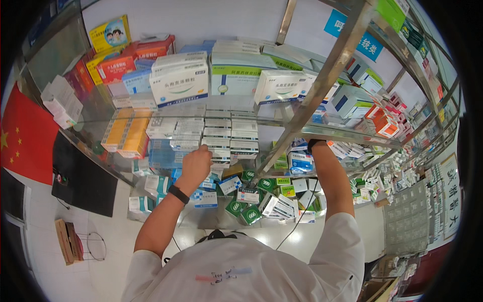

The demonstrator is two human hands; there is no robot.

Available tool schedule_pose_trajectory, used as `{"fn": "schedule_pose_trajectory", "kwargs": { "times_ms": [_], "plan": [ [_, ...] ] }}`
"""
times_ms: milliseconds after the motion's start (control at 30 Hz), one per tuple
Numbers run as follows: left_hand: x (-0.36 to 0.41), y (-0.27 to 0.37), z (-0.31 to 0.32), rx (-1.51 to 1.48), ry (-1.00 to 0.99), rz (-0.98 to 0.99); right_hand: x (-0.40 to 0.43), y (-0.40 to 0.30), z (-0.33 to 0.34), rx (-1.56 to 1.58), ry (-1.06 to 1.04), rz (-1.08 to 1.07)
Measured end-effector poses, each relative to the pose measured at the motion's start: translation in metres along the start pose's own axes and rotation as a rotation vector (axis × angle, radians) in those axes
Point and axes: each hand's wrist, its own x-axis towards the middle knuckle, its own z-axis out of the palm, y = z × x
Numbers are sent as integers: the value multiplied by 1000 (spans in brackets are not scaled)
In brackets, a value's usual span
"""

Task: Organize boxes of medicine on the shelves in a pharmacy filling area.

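My left hand point(197, 164) has its fingers curled against the columns of slim white medicine boxes point(216, 144) on the lower shelf. Whether the fingers grip one of them cannot be seen. Flat blue boxes point(163, 154) lie just left of that hand. My right forearm point(333, 177) reaches in past the metal post, and its dark wristband point(314, 144) shows at the shelf rail. Beyond the wrist, my right hand is hidden behind the rail. Blue-and-white medicine boxes point(301, 160) and light green boxes point(280, 156) stand left of that wrist.
A slanting metal post point(313, 102) and a rail point(351, 137) divide the glass shelving. Green boxes point(251, 214) and white boxes are heaped along the counter's front edge. Large cartons point(179, 83) line the upper shelf. Orange boxes point(130, 132) stand at left. A thin cable point(300, 219) hangs below.
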Motion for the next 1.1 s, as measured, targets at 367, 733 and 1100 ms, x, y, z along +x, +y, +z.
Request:
{"fn": "schedule_pose_trajectory", "kwargs": {
  "times_ms": [367, 733, 1100],
  "plan": [
    [-1, -10, 1, -8, 15, 15, -113, -59, -45, -417, 436, -178],
    [2, -6, 0, -3, 27, 99, -218, -192, -67, 356, -145, -65],
    [4, -5, -4, -17, 20, 97, -162, -233, 7, 24, 166, -251]
  ]
}}
